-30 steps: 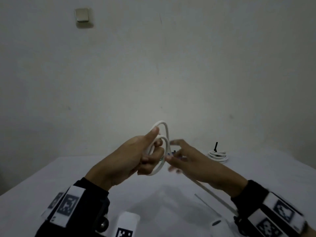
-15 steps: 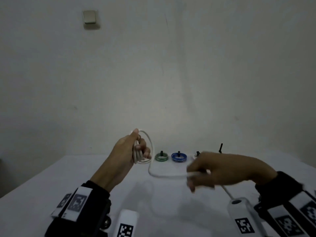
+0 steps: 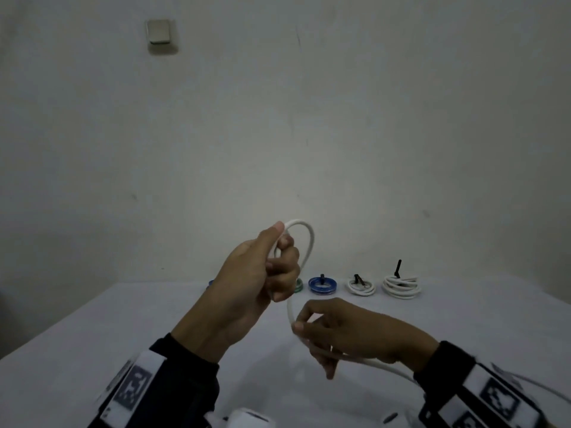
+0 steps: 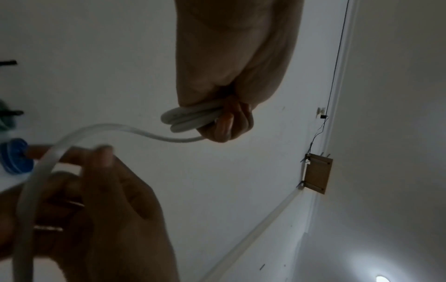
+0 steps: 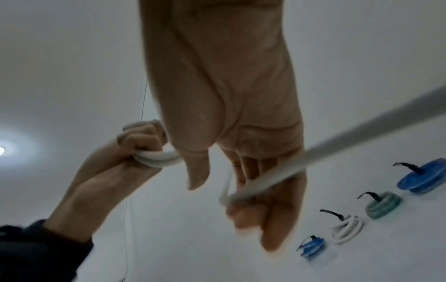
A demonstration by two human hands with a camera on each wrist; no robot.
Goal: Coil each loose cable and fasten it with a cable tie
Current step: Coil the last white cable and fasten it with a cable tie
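1. Left hand [image 3: 256,273], frame centre, fist wrapped round loops of thick white round cable [image 3: 309,242].
2. Right hand [image 3: 349,332], lower right, pinches the same cable's trailing length.

left hand [image 3: 256,273] holds white cable [image 3: 309,242] loops | right hand [image 3: 349,332] pinches its tail

White cable [image 3: 310,242], blue coil [image 3: 322,286], black ties [image 3: 398,268], dark sleeves [image 3: 188,375].

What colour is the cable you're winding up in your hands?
White. The cable shows best in the head view, looped in the left hand.
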